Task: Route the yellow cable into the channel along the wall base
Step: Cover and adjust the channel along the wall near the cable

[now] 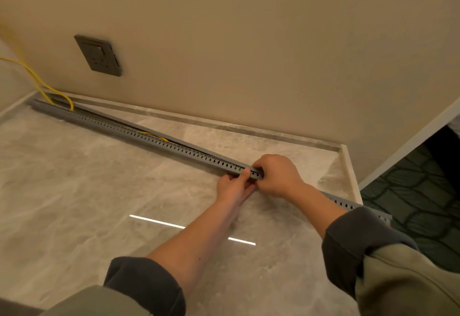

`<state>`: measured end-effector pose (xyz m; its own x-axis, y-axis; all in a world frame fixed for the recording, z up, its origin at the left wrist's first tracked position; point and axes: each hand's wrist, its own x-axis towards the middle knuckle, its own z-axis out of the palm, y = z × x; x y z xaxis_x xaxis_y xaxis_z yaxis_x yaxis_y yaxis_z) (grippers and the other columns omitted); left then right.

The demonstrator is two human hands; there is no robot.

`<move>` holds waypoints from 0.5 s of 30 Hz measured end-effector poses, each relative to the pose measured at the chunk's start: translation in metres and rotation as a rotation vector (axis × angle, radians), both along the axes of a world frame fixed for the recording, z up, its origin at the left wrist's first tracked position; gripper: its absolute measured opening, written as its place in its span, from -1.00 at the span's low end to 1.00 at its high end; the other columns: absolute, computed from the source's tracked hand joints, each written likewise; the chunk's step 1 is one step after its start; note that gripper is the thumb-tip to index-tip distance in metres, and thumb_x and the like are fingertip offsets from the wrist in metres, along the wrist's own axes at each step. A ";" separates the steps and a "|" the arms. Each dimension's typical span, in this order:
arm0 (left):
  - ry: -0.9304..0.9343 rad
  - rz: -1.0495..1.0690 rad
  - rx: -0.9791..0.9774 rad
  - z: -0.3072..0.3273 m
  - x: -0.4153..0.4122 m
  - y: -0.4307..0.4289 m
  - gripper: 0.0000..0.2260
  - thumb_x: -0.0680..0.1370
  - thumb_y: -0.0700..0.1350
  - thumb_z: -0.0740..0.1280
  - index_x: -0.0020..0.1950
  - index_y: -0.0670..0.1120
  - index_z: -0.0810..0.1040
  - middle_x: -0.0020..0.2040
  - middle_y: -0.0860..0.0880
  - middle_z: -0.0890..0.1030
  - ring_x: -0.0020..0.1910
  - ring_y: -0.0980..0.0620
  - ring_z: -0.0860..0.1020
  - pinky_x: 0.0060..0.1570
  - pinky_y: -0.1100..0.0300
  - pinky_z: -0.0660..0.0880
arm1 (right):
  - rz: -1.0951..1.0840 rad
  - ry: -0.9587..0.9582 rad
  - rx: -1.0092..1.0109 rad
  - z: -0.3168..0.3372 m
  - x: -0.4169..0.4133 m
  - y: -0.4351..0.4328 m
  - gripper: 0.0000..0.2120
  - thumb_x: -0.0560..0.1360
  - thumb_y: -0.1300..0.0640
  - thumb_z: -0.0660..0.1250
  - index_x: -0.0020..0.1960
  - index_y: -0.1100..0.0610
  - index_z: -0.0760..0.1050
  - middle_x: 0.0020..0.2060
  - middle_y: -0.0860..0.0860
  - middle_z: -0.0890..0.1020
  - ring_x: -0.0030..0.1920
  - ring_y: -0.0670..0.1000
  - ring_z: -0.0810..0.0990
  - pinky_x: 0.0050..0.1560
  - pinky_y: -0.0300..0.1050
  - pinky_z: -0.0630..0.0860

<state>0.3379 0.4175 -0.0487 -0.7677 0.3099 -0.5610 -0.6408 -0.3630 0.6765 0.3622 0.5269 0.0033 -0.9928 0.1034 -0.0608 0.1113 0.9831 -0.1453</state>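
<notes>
Trailing down the far-left corner as a yellow cable [37, 76], dipping into the grey perforated channel [159, 142] near a dark wall socket [98, 55], showing again as a short loop further along. Lying slantwise on the marble floor [87, 178], angling away from the wall base [224, 122]. Pinching the channel's near side with the left hand [232, 187], fingers together; clamping over its top just beside with the right hand [276, 175], fingers curled, seemingly around it.

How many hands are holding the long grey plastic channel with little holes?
2. The left hand pinches the long grey perforated plastic channel from its near side; the right hand curls over it right beside the left one. None seem hidden.
</notes>
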 end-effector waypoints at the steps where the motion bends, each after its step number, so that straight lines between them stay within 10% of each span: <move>1: 0.001 -0.017 0.005 0.001 0.000 -0.002 -0.74 0.57 -0.26 0.31 0.23 -0.34 0.45 0.11 -0.30 0.61 -0.04 -0.09 0.65 -0.19 0.17 0.64 | 0.010 -0.016 0.017 0.002 -0.001 -0.001 -0.88 0.32 0.11 0.33 -0.17 0.07 0.60 -0.28 0.00 0.58 -0.29 0.05 0.51 -0.37 -0.17 0.30; 15: -0.065 0.155 -0.132 0.006 -0.041 -0.039 -0.75 0.54 -0.12 0.38 0.13 -0.22 0.48 0.03 -0.17 0.61 -0.03 -0.08 0.61 -0.04 0.07 0.58 | -0.048 0.005 -0.033 -0.006 -0.007 -0.027 -0.83 0.42 0.10 0.31 0.00 0.01 0.54 -0.11 -0.03 0.55 -0.09 0.04 0.54 -0.27 -0.14 0.41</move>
<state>0.2970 0.3785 -0.0425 -0.7612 0.1120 -0.6388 -0.6283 -0.3717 0.6835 0.3554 0.4997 -0.0022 -0.9871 0.1487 -0.0599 0.1571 0.9714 -0.1782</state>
